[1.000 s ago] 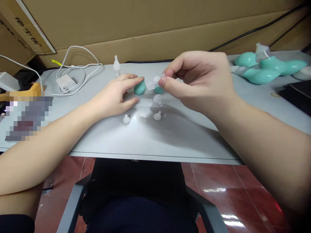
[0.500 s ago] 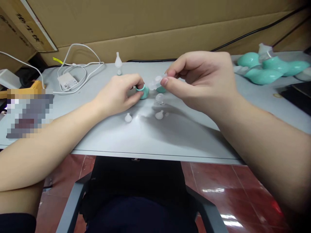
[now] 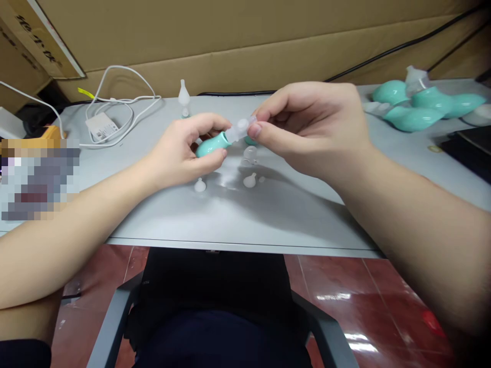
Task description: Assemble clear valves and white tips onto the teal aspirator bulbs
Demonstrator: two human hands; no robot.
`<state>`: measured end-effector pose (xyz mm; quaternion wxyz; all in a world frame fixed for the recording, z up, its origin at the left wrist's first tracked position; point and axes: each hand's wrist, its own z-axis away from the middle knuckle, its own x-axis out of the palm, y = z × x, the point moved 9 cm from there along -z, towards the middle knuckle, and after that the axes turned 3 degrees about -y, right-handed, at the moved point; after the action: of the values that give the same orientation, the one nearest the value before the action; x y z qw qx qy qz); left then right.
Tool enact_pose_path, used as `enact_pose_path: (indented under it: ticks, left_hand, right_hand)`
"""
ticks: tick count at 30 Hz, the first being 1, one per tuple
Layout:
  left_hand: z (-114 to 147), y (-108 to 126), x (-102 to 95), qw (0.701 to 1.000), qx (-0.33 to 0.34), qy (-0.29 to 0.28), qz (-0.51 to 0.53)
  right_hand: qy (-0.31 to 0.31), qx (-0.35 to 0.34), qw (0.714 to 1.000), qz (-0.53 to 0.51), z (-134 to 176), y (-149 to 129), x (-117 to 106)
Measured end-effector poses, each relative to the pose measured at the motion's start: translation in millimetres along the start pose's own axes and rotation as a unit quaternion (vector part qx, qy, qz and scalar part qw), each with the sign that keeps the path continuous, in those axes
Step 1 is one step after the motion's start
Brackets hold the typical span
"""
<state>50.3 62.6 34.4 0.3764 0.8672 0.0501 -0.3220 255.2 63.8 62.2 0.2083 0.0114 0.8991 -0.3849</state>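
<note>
My left hand [image 3: 187,145] is wrapped round a teal squeeze bulb [image 3: 210,146], tilted with its open neck to the right. Between thumb and fingers my right hand [image 3: 307,120] pinches a translucent plastic nozzle [image 3: 241,128]. The nozzle's left end meets the bulb's mouth; how deep it sits I cannot tell. Just below lie a clear round cap [image 3: 250,153], a white silicone tip [image 3: 249,180] and a tiny white piece [image 3: 262,179]. Another white silicone tip [image 3: 200,185] stands below my left hand. Partly hidden behind my right fingertips is another teal piece [image 3: 250,140].
Several teal bulbs [image 3: 414,120] with translucent nozzles lie at the table's right. At the back stands a white pointed nozzle [image 3: 184,97]. A white adapter with cable [image 3: 102,127] and a blurred-out flat object [image 3: 42,181] are on the left. Cardboard [image 3: 215,46] walls the rear.
My left hand has lifted the bulb off the table and tipped it so its mouth faces right. The nozzle in my right hand has shifted slightly left and now meets the bulb's mouth.
</note>
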Motion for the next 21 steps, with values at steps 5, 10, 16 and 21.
enact_pose_path:
  ticks: [5,10,16,21]
  left_hand:
    - [0,7,0.1,1.000,-0.008,-0.014,0.018]
    - [1,5,-2.4,1.000,-0.013,0.011,0.012]
    - [1,12,-4.1,1.000,0.000,0.010,-0.023]
    - [2,19,-5.6,0.999,-0.003,0.013,-0.031]
  right_hand:
    - [-0.013,0.013,1.000,0.010,2,4,0]
    - [-0.009,0.016,1.000,0.013,1,5,-3]
    - [-0.012,0.024,0.999,-0.036,0,9,0]
    - [-0.061,-0.009,0.997,0.040,5,-1,7]
